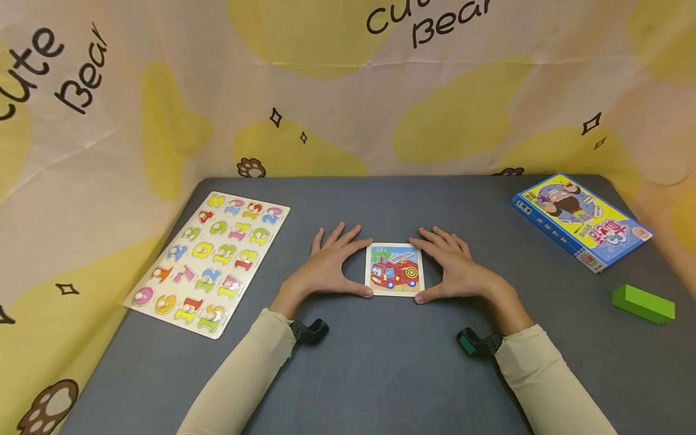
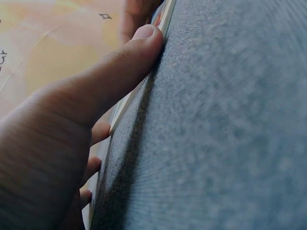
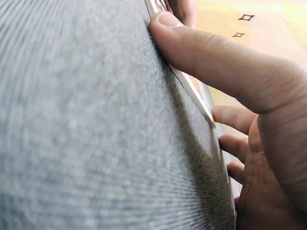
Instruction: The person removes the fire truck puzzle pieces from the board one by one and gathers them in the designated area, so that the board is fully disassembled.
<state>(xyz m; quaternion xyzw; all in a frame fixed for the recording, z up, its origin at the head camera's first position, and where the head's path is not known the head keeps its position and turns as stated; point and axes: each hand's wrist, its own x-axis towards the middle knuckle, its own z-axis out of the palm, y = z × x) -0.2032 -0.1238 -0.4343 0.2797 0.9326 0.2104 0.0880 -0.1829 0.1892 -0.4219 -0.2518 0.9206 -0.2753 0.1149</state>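
Observation:
A small square picture board (image 1: pixel 394 270) with a red fire truck on it lies flat on the table between both hands. My left hand (image 1: pixel 333 264) is at its left side, index fingertip at the far corner and thumb at the near corner. On the right side, my right hand (image 1: pixel 455 266) mirrors this, with thumb and index fingertip at the two right corners. The other fingers of both hands are spread and point away. In the left wrist view the thumb (image 2: pixel 139 45) touches the board's pale edge; the right wrist view shows the right thumb (image 3: pixel 182 40) likewise.
A number puzzle board (image 1: pixel 209 266) with colourful numerals lies at the left of the grey table (image 1: pixel 353 374). A blue and yellow box (image 1: pixel 582 220) lies at the far right, with a green block (image 1: pixel 643 304) nearer. A printed cloth (image 1: pixel 348 90) hangs behind the table.

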